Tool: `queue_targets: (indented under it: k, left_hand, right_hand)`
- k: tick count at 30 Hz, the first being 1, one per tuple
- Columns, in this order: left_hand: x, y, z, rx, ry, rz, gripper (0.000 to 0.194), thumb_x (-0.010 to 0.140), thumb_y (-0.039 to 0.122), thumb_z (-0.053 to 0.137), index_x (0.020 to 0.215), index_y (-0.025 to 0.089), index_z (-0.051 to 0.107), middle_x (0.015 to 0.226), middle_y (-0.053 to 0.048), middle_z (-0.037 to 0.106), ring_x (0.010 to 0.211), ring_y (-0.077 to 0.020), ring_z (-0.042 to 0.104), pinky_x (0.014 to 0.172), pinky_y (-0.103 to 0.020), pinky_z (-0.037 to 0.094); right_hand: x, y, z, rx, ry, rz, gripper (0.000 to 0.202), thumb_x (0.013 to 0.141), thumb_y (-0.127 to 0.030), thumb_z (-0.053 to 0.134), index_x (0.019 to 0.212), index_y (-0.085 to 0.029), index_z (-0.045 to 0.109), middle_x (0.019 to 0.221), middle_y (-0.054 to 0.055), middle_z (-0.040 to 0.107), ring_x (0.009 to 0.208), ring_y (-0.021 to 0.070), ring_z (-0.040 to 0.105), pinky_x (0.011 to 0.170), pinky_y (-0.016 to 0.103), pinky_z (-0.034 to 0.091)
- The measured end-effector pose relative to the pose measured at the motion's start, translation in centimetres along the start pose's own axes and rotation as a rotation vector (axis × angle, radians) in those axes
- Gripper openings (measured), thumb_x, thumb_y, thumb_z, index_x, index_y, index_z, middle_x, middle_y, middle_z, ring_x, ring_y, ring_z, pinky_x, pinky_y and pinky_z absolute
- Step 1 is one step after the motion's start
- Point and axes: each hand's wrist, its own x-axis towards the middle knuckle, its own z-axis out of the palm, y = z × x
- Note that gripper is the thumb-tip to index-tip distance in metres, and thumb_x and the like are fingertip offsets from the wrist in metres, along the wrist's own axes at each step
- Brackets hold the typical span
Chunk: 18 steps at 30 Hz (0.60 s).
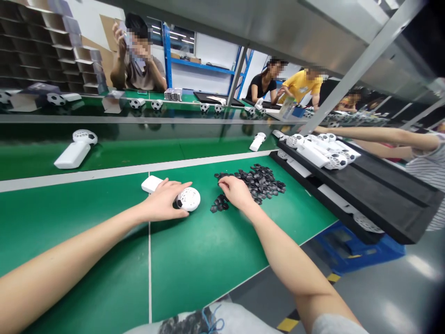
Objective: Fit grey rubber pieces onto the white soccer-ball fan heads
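Your left hand (163, 199) clamps the white fan (186, 198) steady on the surface (194, 260); your right hand (236, 191), fingers together, pinches into the black pieces (259, 181).

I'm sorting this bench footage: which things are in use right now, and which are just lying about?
In use:
- left hand on white fan
- right hand at black pieces

Lying about:
- second fan
- black tray
- blue crate
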Motion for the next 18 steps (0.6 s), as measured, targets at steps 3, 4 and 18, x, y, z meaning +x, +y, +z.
queue_targets:
  k: [3,4,18]
  left_hand:
    - [-0.2,0.3,0.1,-0.031,0.007,-0.031,0.083,0.069,0.060,0.056,0.137,0.018,0.034,0.130,-0.014,0.049,0.123,-0.0294,0.039,0.107,-0.053,0.014]
    - [-0.3,0.3,0.1,-0.037,0.015,-0.035,0.083,0.069,0.061,0.056,0.137,0.018,0.034,0.130,-0.014,0.049,0.123,-0.0291,0.039,0.108,-0.052,0.014]
    - [0.0,0.5,0.4,-0.075,0.057,-0.075,0.079,0.070,0.066,0.052,0.132,0.017,0.042,0.126,-0.012,0.053,0.119,-0.0278,0.042,0.108,-0.051,0.013]
  right_hand:
    - [-1.0,-1.9,0.1,0.250,-0.074,-0.108,0.014,0.085,-0.028,0.053,0.088,-0.020,0.064,0.088,0.001,0.066,0.078,0.0125,0.061,0.072,0.024,0.048]
    - [-1.4,-2.5,0.3,0.374,-0.100,-0.137,0.014,0.084,-0.030,0.054,0.087,-0.020,0.064,0.085,0.000,0.066,0.075,0.0118,0.061,0.070,0.024,0.048]
    - [-2.3,-4.8,2.4,0.762,-0.025,-0.254,0.010,0.072,-0.023,0.067,0.075,-0.018,0.059,0.084,0.002,0.053,0.083,0.0137,0.053,0.075,0.029,0.046]
